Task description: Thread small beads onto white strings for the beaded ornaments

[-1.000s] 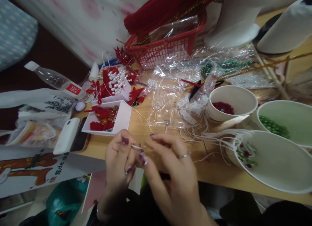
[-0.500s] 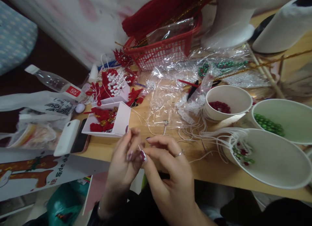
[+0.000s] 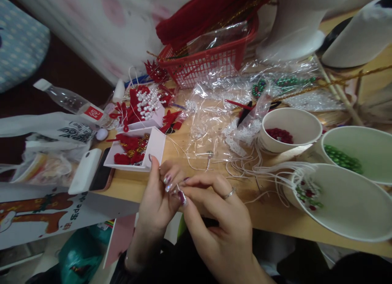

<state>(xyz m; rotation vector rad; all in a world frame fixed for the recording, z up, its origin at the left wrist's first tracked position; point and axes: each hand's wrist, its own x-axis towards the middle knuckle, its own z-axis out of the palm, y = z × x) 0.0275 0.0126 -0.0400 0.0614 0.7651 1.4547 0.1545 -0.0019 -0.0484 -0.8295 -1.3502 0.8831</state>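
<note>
My right hand [image 3: 216,212] pinches a thin white cord [image 3: 177,187] between thumb and forefinger, with a short end sticking up past the nails. Close against those fingertips is my left hand [image 3: 159,198], its fingers curled inward and its thumb raised apart from them. Something tiny may lie among the left fingers, but it is too small to make out. Just beyond the hands, a short strand of small beads [image 3: 208,161] lies at the edge of a clear plastic bag [image 3: 205,125]. A white box [image 3: 156,149] with red and gold ornaments stands beyond my left thumb.
On the right stand a cup of red beads [image 3: 292,112], a cup of green beads [image 3: 373,141] and a cup [image 3: 352,206] with beaded cords hanging over its rim. A red basket [image 3: 205,67] is at the back. Leftward are two phones [image 3: 85,171] and a plastic bottle [image 3: 69,102].
My left thumb has lifted away from its fingers, and those fingers have curled in closer to the right fingertips. My right hand keeps its pinch, shifted slightly right and down in view.
</note>
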